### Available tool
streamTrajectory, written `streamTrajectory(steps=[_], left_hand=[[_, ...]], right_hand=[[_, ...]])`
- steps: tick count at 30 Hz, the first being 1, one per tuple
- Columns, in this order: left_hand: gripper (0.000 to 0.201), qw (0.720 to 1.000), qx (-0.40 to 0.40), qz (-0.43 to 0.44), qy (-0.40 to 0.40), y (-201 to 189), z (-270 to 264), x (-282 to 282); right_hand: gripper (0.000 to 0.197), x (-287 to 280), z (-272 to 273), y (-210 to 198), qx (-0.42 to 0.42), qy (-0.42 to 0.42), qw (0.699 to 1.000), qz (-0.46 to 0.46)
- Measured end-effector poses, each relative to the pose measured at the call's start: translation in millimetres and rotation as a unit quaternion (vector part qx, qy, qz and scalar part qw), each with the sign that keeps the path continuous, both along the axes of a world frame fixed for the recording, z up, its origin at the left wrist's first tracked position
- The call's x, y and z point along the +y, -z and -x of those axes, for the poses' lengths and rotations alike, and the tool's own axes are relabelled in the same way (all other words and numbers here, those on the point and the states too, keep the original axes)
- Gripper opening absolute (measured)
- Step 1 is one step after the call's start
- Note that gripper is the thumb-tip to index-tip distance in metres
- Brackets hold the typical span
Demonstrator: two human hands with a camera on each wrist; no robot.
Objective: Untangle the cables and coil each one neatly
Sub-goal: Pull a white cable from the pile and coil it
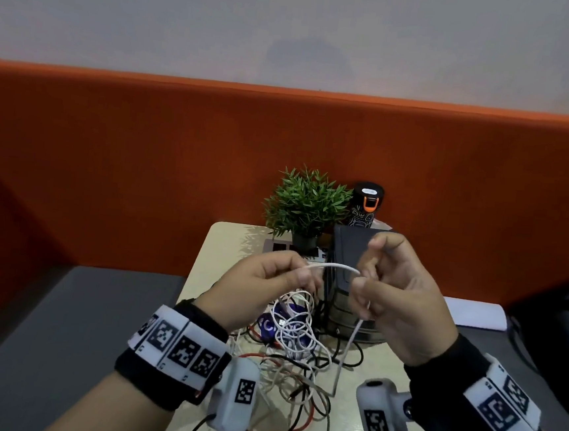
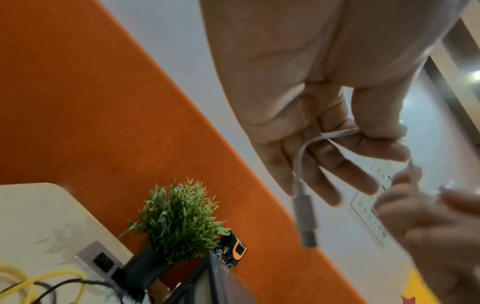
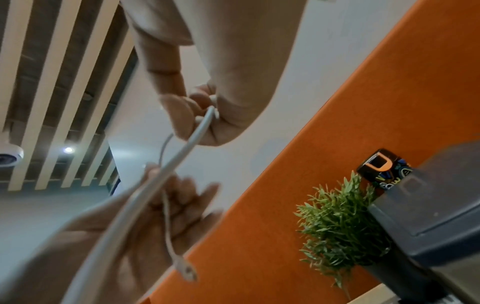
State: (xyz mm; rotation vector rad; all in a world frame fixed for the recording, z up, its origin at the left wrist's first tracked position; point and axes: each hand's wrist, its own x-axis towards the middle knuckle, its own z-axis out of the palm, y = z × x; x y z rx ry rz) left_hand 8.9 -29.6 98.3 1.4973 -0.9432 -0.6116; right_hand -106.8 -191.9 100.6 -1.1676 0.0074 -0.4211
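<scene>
Pinching white cable between left hand and right hand; plug blurred, tangle partly hidden

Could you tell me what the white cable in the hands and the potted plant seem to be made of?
White cable: smooth matte plastic or rubber sheath; it bends softly between both hands. Potted plant: probably artificial, with stiff, uniform plastic-looking leaves.

White cable: short span held taut in the air, connector end hanging below. Remaining white, red and black cables: tangled heap on the table beneath.
</scene>
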Motion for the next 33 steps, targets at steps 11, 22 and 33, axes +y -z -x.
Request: streamTrajectory(steps=[11, 22, 33], left_hand=[[0.039, 0.950, 0.221, 0.172, 0.139, -37, 8, 5], [0.056, 0.992, 0.040, 0.123, 0.004, -32, -2, -9], [0.046, 0.990, 0.010, 0.122, -0.070, -37, -3, -11]], right_hand=[[0.023, 6, -15, 8, 0.118, 0.108, 0.966, 0.203], [0.038, 25, -8, 0, 0.138, 0.019, 0.805, 0.577], [0.034, 19, -2, -4, 0.145, 0.037, 0.765, 0.626]])
